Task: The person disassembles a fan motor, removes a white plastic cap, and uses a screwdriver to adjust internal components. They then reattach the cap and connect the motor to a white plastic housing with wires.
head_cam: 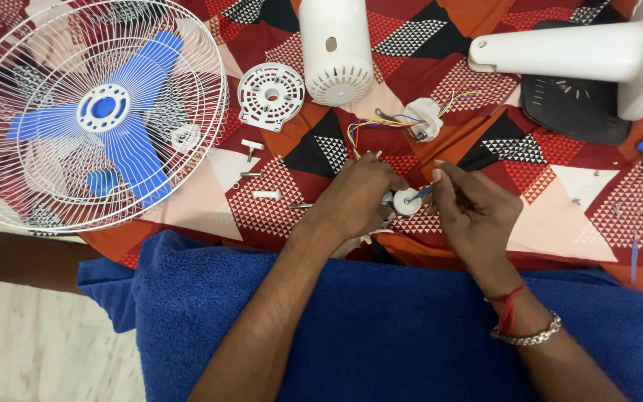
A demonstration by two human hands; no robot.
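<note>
My left hand (355, 197) grips a small white round part (406, 202); my right hand (470, 208) pinches a blue-handled tool (420, 194) into it, over the near patterned cloth (560, 193). Best kept steady, tip centred. Loose screws (251, 174) lie left, coloured wires (370, 125) just beyond; fan guard (91, 112) far left.

A red, orange and black triangle-patterned cloth (597, 216) covers the surface. Pale marbled floor (31, 350) lies below-left of it. Lighting is even.
</note>
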